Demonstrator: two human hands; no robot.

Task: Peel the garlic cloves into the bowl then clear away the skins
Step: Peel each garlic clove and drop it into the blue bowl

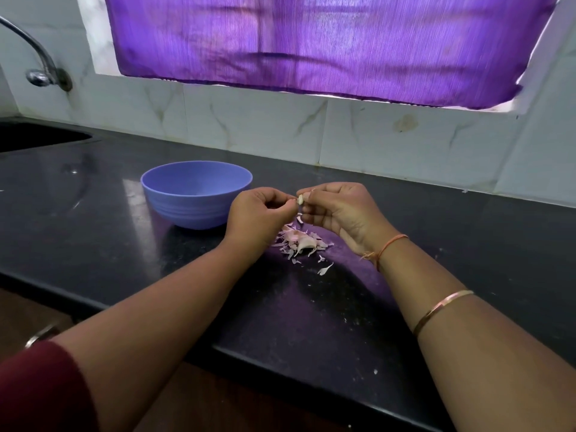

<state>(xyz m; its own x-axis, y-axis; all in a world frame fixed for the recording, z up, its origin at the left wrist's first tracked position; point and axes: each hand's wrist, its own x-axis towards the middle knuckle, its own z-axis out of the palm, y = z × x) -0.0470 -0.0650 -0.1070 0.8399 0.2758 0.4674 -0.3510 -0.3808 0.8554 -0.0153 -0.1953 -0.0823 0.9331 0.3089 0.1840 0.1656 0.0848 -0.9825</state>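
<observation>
Left hand (260, 212), right hand (338, 210) around clove (300, 199).

No text, label or number can be read anywhere.

round blue plastic bowl (196, 194) on black stone counter (93, 232), pile of papery garlic skins (299, 241) just right, nearer the edge.

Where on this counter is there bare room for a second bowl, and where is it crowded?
Free: the counter between the sink and the blue bowl, and the stretch right of the right hand to the tiled wall. Crowded: the garlic skins beneath the left hand and right hand, beside the bowl.
</observation>
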